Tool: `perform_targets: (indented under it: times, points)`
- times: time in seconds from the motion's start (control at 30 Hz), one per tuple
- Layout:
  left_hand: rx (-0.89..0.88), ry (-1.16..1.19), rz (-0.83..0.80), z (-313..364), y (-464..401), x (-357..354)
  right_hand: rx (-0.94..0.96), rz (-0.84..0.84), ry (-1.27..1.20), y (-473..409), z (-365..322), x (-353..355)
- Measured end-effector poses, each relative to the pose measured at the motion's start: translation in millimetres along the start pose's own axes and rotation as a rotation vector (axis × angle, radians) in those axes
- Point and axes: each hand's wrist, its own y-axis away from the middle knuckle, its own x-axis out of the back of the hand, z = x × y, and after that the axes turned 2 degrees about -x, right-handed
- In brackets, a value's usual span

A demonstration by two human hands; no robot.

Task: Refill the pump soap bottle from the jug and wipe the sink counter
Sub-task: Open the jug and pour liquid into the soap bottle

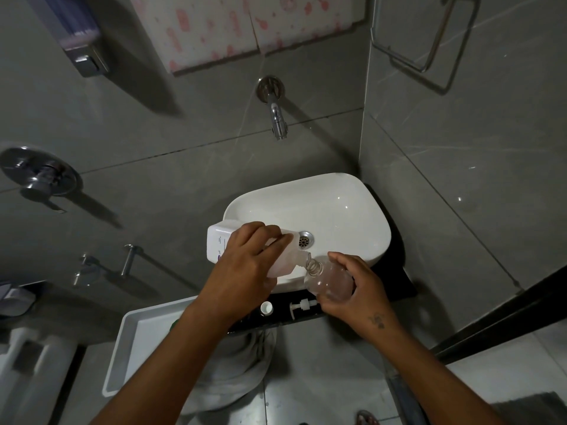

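Your left hand [245,256] gripping one tipped jug [221,240], spout at three o'clock touching one bottle [329,279] gripped by your right hand [359,289], one pump [302,306] and one cap [266,308] on the counter [402,280].

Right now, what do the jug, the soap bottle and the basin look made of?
Jug: opaque white plastic, matte, probably; pink liquid shows through near its neck.
Soap bottle: clear plastic, apparently; see-through with moulded neck threads.
Basin: glossy white ceramic, likely; it shows sharp highlights.

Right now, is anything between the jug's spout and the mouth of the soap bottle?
Nothing visible. The jug, tilted in the left hand, has its spout right at the open neck of the clear bottle held by the right hand. The pump lies aside on the counter.
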Motion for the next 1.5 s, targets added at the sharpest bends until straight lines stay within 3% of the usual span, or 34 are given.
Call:
perform_targets:
  times: [1.5]
  points:
    - [0.003,-0.075,-0.009,1,-7,1,-0.02,0.02,0.023,-7,16,2]
